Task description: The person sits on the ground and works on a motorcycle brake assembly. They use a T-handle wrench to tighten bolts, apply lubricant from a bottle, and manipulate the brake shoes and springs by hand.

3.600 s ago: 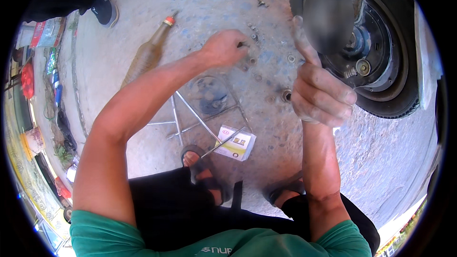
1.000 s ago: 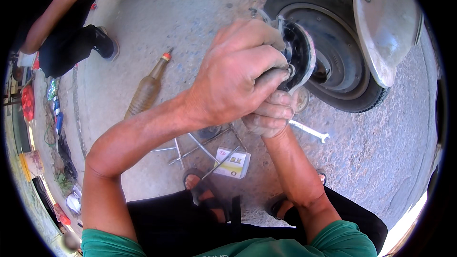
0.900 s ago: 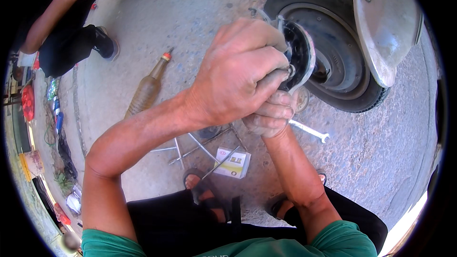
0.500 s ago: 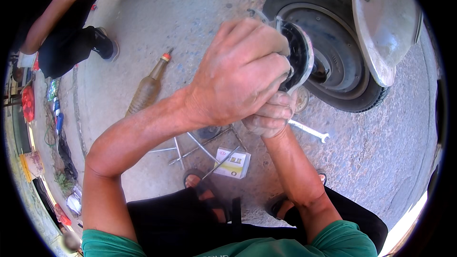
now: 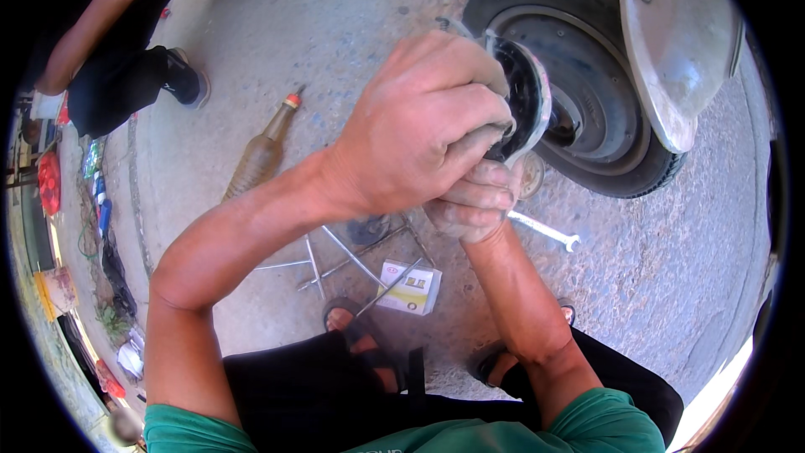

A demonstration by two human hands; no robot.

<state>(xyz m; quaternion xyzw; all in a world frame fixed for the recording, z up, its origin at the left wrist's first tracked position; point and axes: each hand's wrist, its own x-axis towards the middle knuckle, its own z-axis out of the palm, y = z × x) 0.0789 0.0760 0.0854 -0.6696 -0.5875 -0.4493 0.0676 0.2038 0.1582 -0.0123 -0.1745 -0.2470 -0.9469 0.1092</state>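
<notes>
In front of the wheel, a round metal brake plate (image 5: 541, 102) with a pale rim and a dark inner side is held up on edge. My right hand (image 5: 474, 205) is closed around its lower edge from below. My left hand (image 5: 428, 122) is closed too, its fingers curled and pressed against the plate's dark inner side. The left hand covers much of the plate, and small parts under its fingertips are hidden. Just behind stands a scooter wheel (image 5: 579, 84) with a black tyre and grey rim, below a pale body panel (image 5: 679, 42).
A wrench (image 5: 547, 231) lies right of my hands, beside a small round part (image 5: 531, 176). Several metal rods form a cross wrench (image 5: 352, 256) near a white and yellow box (image 5: 409, 287). At left stand an oil bottle (image 5: 264, 151) and another person's shoe (image 5: 186, 80).
My left hand has turned slightly at the brake plate, its wrist and forearm shifting a little left. The right hand and the plate stay nearly where they were.
</notes>
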